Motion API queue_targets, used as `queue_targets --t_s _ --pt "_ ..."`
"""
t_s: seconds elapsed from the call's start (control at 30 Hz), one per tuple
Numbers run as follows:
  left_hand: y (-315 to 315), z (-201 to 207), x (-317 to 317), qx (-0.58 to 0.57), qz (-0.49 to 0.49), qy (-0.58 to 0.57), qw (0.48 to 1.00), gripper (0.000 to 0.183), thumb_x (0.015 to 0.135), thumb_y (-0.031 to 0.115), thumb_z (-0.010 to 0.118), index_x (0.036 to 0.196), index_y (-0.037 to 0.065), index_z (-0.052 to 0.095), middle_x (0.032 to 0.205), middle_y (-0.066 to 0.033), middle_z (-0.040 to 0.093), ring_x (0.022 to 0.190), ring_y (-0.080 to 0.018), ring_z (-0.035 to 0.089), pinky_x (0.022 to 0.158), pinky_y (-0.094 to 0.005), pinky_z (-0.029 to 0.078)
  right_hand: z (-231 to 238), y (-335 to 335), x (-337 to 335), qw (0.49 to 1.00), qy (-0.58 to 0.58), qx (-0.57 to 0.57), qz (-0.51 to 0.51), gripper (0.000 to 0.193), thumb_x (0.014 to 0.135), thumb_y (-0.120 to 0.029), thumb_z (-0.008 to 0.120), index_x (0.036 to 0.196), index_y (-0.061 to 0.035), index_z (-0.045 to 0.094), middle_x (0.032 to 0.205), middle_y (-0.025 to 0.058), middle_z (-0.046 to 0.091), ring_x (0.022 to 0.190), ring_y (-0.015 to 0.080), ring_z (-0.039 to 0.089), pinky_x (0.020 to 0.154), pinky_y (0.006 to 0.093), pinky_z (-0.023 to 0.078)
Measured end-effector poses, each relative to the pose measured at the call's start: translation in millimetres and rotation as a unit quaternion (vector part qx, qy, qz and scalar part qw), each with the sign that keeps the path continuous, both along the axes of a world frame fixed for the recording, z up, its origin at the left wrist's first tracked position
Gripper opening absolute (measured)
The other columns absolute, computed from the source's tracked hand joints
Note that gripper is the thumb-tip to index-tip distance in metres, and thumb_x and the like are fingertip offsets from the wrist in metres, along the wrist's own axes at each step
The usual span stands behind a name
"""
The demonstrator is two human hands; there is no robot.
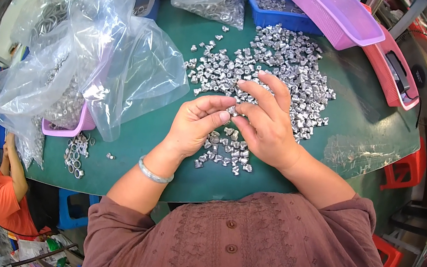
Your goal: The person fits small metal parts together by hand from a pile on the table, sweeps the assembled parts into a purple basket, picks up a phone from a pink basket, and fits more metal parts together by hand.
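A small silver metal fitting (232, 110) sits between my two hands, partly hidden by the fingertips. My left hand (199, 120) pinches it between thumb and forefinger. From the other side, my right hand (267, 122) has its thumb and forefinger closed on the same piece, while its other fingers stay raised and spread. Beyond the hands spreads a large heap of similar silver fittings (286, 53) on the green table (150, 151). A smaller group of fittings (227, 152) lies nearer to me, below my hands.
At left, a large clear plastic bag (149, 63) drapes over a purple basket (85, 124); loose metal rings (75, 160) lie beside it. A blue tray (309, 25), purple basket (341, 20) and pink basket (391, 71) stand far off. Red stool (407, 168) right; person in orange (4, 204) lower left.
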State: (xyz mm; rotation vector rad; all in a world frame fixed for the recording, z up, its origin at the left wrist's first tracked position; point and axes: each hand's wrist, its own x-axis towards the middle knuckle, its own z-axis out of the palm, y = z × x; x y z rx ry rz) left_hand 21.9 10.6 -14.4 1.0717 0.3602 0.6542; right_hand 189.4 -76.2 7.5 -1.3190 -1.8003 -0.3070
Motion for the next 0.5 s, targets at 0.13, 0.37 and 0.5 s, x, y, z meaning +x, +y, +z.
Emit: queue_targets --t_s 0.13,0.37,0.5 --pt "-3.5 0.9 6.2 -0.021 0.013 -0.018 1.0 0.028 0.094 0.0 0.059 0.122 -0.002 0.057 0.113 -0.0114 0.067 0.1 -0.016 0.065 0.092 -0.0296 0.052 -2.1 0.4 -0.1 1.0 -0.005 0.027 -0.003 0.018 0.07 -0.008 0.073 0.085 -0.0044 0.065 0.12 0.0088 0.059 0.119 0.0347 0.048 0.097 0.0519 0.036" --pt "-2.6 -4.4 1.1 -0.021 -0.016 0.031 0.999 0.019 0.094 0.008 0.063 0.11 -0.003 0.065 0.098 -0.0072 0.069 0.088 -0.0132 0.066 0.078 -0.0265 0.054 0.6 0.4 2.1 0.995 -0.05 0.081 -0.019 0.014 0.071 -0.007 0.071 0.083 -0.0031 0.065 0.114 0.0096 0.063 0.112 0.0338 0.053 0.094 0.0504 0.038" --pt "-7.3 0.6 4.6 -0.005 0.019 0.033 0.999 0.019 0.094 0.009 0.064 0.108 -0.003 0.068 0.092 -0.0056 0.069 0.084 -0.0118 0.065 0.073 -0.0249 0.053 0.0 0.2 2.7 0.995 -0.068 0.075 -0.018 0.015 0.072 -0.006 0.071 0.085 -0.0027 0.065 0.111 0.0105 0.064 0.107 0.0329 0.056 0.094 0.0508 0.039"
